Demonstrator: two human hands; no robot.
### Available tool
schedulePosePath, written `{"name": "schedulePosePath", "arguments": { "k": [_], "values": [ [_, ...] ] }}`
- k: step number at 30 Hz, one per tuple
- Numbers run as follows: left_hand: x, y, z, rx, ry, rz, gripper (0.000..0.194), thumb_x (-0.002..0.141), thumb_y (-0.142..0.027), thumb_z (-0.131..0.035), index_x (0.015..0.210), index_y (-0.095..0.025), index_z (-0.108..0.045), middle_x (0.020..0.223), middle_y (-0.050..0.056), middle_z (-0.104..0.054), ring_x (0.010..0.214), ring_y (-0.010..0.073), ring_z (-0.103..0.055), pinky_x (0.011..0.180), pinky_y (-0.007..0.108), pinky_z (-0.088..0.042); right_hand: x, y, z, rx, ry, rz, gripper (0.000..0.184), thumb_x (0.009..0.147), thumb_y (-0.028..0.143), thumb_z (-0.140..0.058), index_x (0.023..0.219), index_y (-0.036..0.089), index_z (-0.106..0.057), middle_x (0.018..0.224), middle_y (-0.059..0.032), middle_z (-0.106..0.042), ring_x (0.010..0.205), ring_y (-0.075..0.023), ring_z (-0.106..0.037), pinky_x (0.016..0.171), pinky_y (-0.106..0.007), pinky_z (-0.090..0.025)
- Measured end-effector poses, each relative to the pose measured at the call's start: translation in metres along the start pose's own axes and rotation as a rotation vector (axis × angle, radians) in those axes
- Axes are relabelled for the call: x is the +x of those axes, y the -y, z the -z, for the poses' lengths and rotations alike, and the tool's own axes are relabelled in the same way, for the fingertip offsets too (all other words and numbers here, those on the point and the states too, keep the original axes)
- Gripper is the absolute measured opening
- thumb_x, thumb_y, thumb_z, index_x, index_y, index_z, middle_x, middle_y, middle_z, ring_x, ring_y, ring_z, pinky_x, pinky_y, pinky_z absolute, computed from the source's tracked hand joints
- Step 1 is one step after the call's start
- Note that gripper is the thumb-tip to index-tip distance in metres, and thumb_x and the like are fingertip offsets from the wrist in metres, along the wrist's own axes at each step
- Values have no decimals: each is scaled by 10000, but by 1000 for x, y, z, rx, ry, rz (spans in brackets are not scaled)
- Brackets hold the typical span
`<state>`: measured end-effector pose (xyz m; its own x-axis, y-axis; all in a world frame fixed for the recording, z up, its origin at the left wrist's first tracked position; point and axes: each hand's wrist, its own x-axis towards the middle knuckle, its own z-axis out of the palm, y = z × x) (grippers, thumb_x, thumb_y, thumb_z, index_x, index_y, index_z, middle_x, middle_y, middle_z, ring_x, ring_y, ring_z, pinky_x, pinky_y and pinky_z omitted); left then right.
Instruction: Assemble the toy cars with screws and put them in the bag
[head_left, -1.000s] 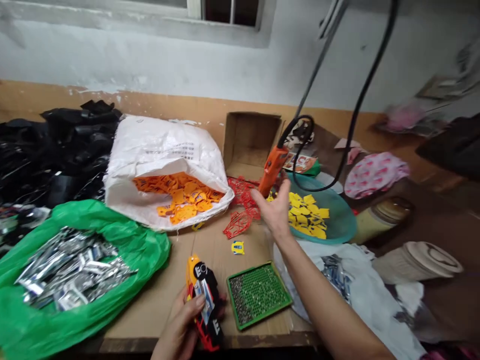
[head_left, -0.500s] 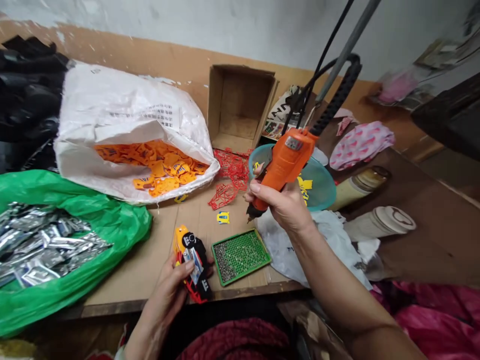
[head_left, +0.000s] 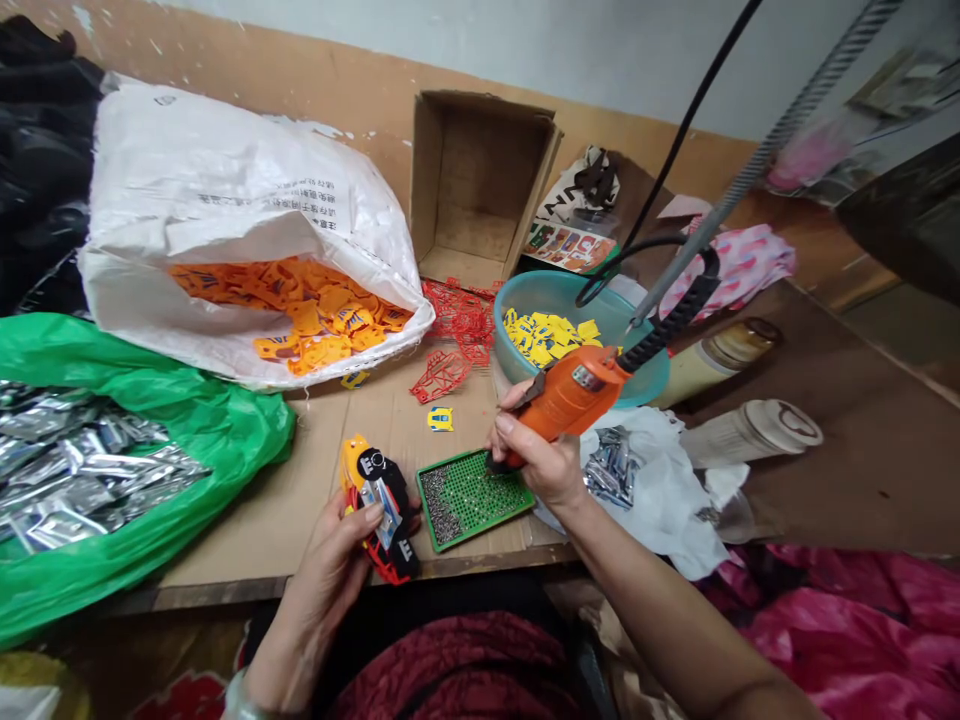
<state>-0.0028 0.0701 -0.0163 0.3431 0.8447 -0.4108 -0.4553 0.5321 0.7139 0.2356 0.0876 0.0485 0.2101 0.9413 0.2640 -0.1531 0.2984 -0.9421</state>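
Note:
My right hand (head_left: 536, 462) is shut around an orange electric screwdriver (head_left: 574, 400), whose black bit reaches down to the green tray of small screws (head_left: 472, 500). A black cable and a metal rod rise from the tool's rear. My left hand (head_left: 322, 560) grips a small assembled toy (head_left: 380, 510) of black, red and yellow plastic parts, held just above the cardboard-covered table (head_left: 300, 510). The fingers hide part of the toy's underside.
A white woven sack (head_left: 225, 200) of orange pieces and a green plastic bag (head_left: 135, 400) of foil packets lie at left. Behind stand a cardboard box (head_left: 472, 180), red lattice pieces (head_left: 457, 320) and a teal basin (head_left: 570, 350) of yellow pieces. A white bag (head_left: 660, 500) lies at right.
My right hand has lowered the screwdriver from midair over the basin to the tray and tipped it nearer level. The view has tilted down, and the left hand still grips the toy.

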Motion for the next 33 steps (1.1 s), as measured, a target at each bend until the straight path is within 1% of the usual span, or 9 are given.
{"name": "schedulePosePath", "arguments": {
  "k": [5,9,12,17,20,23,27,30,33],
  "values": [
    [0,2,1,2,18,-17,480,706,-352,-863,1082,-142,-652,958,145,-790,839,295,-769,779,384,-636,1,-6,4,4,-11,5,252,856,324,-761,988,224,-570,596,90,-556,458,-117,-559,530,-285,-505],
    [-1,2,2,-6,3,-11,458,709,-341,-865,1066,-149,-652,943,135,-793,842,292,-770,757,365,-638,1,-8,4,11,8,0,229,865,305,-737,989,227,-561,580,94,-552,460,-119,-556,527,-280,-497],
    [-2,2,1,-15,-7,-2,448,690,-332,-879,1036,-155,-656,907,122,-794,811,292,-771,728,364,-640,1,-7,3,18,3,-3,217,861,297,-729,976,225,-560,578,94,-551,456,-120,-553,515,-276,-489],
    [-1,1,-2,-22,-11,1,469,691,-331,-875,1071,-148,-670,902,121,-789,806,297,-767,729,377,-639,1,-6,2,14,2,-15,223,845,301,-735,958,221,-560,570,92,-553,454,-122,-550,521,-283,-499],
    [-1,1,-4,-42,-12,-25,459,690,-321,-873,1069,-148,-679,920,116,-783,789,280,-760,735,371,-636,4,2,0,28,-4,-1,211,844,274,-735,970,220,-575,578,86,-568,462,-123,-560,536,-286,-516],
    [0,2,-7,-71,-17,-66,440,694,-306,-871,1062,-153,-684,924,94,-769,771,244,-742,720,345,-630,12,20,-13,134,-19,37,188,818,247,-724,949,217,-593,549,88,-561,444,-119,-548,542,-286,-534],
    [0,3,-11,-87,-22,-98,389,682,-308,-878,976,-144,-683,838,70,-739,699,198,-703,667,298,-608,22,45,-47,319,37,59,184,766,248,-707,900,223,-583,520,97,-530,403,-112,-514,514,-283,-524],
    [1,3,-14,-113,-41,-115,371,677,-302,-878,939,-145,-668,793,55,-720,646,167,-664,644,280,-591,23,49,-73,380,93,38,193,763,262,-702,904,224,-576,516,97,-519,394,-116,-501,492,-282,-502],
    [1,3,-17,-125,-46,-149,388,674,-287,-877,971,-147,-670,815,45,-715,670,161,-654,653,265,-574,22,41,-91,398,155,7,187,778,264,-699,910,227,-572,512,90,-524,413,-125,-510,506,-290,-495]
  ]
}}
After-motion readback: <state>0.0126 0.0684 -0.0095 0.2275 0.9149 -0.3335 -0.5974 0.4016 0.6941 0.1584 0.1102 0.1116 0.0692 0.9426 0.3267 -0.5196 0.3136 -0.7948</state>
